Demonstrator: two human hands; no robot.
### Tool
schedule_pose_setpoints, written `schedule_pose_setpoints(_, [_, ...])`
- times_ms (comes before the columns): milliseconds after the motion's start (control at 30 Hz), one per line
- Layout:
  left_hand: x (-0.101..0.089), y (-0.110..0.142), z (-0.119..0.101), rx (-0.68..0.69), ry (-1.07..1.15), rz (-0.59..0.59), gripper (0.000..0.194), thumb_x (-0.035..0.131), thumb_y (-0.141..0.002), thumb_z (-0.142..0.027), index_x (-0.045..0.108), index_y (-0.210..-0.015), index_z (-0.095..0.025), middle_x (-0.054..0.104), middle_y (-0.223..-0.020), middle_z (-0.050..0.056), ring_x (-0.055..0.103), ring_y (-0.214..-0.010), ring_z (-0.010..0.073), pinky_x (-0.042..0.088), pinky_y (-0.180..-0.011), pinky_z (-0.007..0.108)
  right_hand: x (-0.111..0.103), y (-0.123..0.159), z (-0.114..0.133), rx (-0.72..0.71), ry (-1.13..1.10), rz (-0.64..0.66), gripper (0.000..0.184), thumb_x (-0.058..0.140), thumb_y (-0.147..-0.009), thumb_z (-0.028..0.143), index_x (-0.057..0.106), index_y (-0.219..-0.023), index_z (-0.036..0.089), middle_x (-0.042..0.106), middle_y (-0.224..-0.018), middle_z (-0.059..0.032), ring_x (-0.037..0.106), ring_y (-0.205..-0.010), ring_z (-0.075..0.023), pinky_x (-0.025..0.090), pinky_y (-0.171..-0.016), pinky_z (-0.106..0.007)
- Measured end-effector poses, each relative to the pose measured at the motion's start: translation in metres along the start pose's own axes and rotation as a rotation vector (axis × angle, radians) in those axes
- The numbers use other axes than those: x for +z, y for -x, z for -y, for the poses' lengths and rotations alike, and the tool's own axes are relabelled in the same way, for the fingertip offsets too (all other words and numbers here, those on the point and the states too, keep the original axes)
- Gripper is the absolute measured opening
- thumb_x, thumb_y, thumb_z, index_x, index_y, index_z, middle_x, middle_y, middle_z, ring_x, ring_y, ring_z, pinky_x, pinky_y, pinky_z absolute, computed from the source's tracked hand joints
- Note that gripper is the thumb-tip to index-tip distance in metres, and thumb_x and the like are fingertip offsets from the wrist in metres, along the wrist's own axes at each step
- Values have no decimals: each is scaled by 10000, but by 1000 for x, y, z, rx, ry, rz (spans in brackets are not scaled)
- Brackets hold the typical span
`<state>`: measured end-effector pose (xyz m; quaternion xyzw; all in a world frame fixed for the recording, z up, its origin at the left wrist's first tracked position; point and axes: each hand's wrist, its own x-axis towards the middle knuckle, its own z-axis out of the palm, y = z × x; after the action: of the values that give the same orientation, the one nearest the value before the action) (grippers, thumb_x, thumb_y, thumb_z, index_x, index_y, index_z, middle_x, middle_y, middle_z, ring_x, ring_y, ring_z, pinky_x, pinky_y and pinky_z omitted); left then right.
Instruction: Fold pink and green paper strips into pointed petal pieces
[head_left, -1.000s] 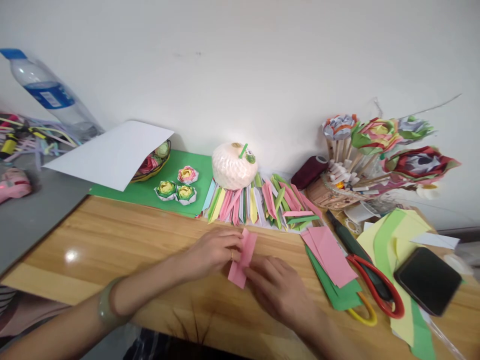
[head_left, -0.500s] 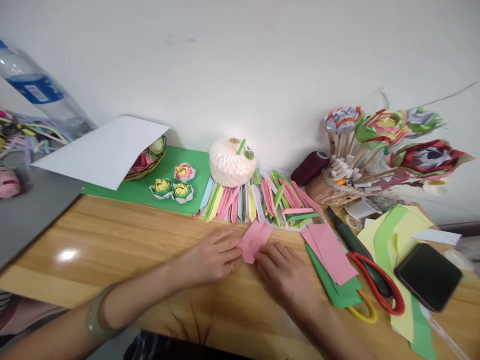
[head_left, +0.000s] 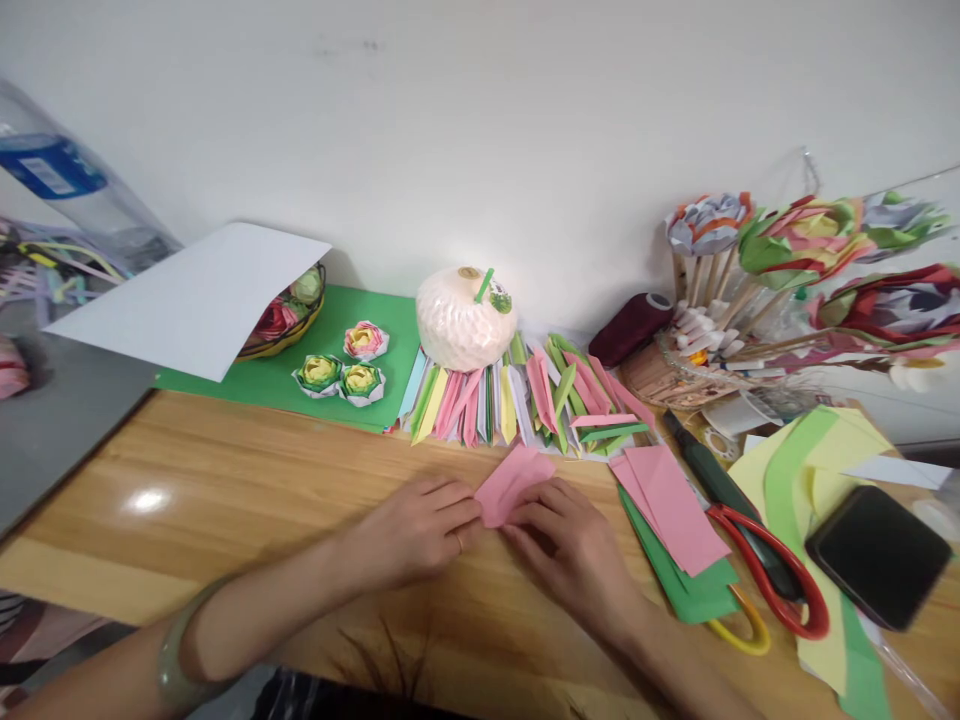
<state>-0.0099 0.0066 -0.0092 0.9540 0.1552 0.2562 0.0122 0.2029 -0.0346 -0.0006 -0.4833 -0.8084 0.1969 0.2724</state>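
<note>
A small pink paper slip (head_left: 511,482) lies on the wooden table (head_left: 225,480), partly folded and lifted at one edge. My left hand (head_left: 416,528) rests on the table with its fingertips pressed on the slip's left end. My right hand (head_left: 574,555) pinches the slip's lower right edge. Both hands are closed on the same slip.
A stack of pink and green slips (head_left: 675,530) lies right of my hands, beside red scissors (head_left: 780,580) and a black phone (head_left: 877,555). Behind are a row of folded paper strips (head_left: 517,395), a white coconut (head_left: 465,320), paper lotus flowers (head_left: 341,365), a white sheet (head_left: 195,295) and paper flowers on sticks (head_left: 795,260).
The pink slip has been turned from nearly upright to slanting up to the right and has shifted slightly away from me. Both hands have stayed on it.
</note>
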Motion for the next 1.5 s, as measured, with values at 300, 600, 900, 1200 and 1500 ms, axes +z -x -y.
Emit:
schedule_pose_setpoints(300, [9, 8, -4, -70, 24, 65, 213, 439, -937, -113, 637, -859, -130, 656, -814, 54, 603, -817, 159, 522, -728, 284, 9, -2, 3, 110, 7, -26, 168, 516, -868, 171, 561, -707, 176, 566, -734, -43, 522, -708, -175, 412, -639, -299])
schedule_pose_setpoints(600, [7, 6, -3, -100, 40, 99, 254, 391, -943, -115, 630, -858, -134, 656, -824, 41, 602, -790, 159, 509, -705, 268, 9, -2, 1, 114, 33, 14, 162, 507, -883, 174, 567, -732, 174, 577, -757, -47, 534, -703, -167, 414, -641, -282])
schedule_pose_setpoints(900, [10, 7, -3, -121, 66, 94, 223, 393, -942, -118, 613, -950, -153, 634, -853, 36, 585, -802, 146, 485, -716, 265, 9, -5, 1, 118, 87, 36, 167, 504, -873, 171, 554, -714, 181, 571, -747, -45, 532, -682, -163, 414, -615, -272])
schedule_pose_setpoints(1200, [10, 6, -6, -84, -13, 151, 177, 428, -964, -151, 599, -917, -138, 601, -821, 28, 567, -773, 155, 468, -663, 283, 10, -3, 2, 98, 131, 24, 133, 490, -869, 164, 527, -743, 184, 559, -765, -44, 516, -659, -161, 401, -580, -268])
schedule_pose_setpoints(1500, [10, 8, -5, -104, -40, 157, 164, 449, -954, -161, 604, -902, -144, 594, -836, 41, 558, -781, 161, 480, -691, 289, -10, 4, -8, -214, 248, 93, 203, 465, -889, 128, 619, -997, 203, 629, -915, -69, 545, -862, -212, 442, -721, -341])
